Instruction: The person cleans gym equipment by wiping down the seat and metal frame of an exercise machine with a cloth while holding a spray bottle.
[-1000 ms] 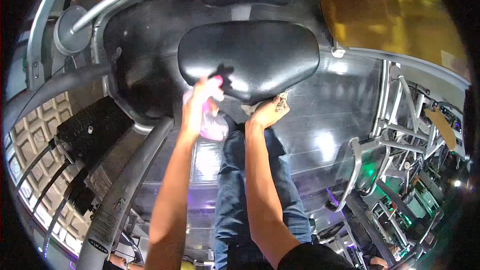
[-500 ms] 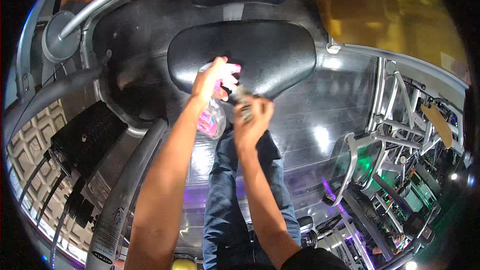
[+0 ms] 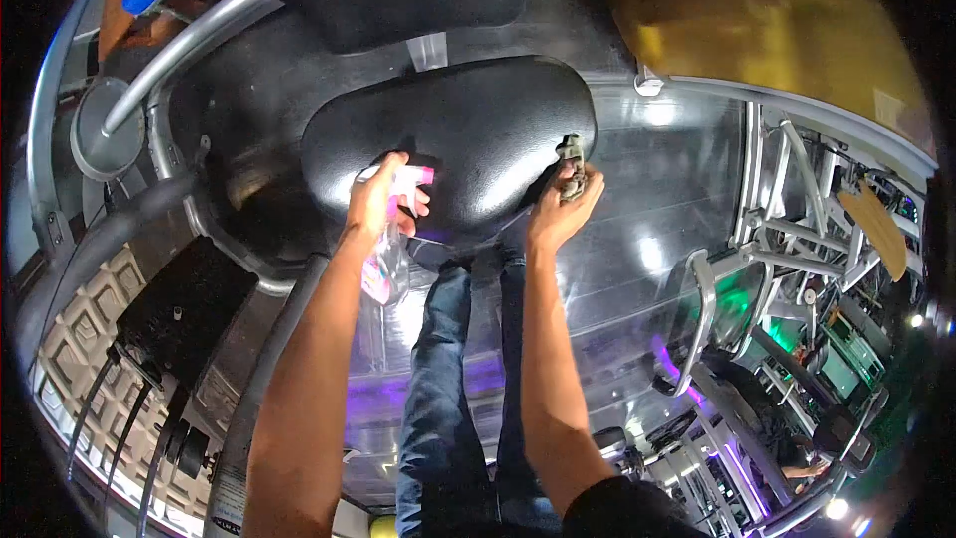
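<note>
At eight o'clock of the black seat, the left hand grips a spray bottle, apparently so its pink nozzle faces three; at four, the right hand clasps a cloth, likely bunched for control.

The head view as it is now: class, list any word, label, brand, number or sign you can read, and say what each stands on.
No text reads clearly.
Spray bottle: pink print on its side, too small and blurred to read.
Grey machine tube, lower end: fine print on a pale sticker, too small to read.
Dark badge below that sticker: light letters, too unclear to read with certainty.
</note>
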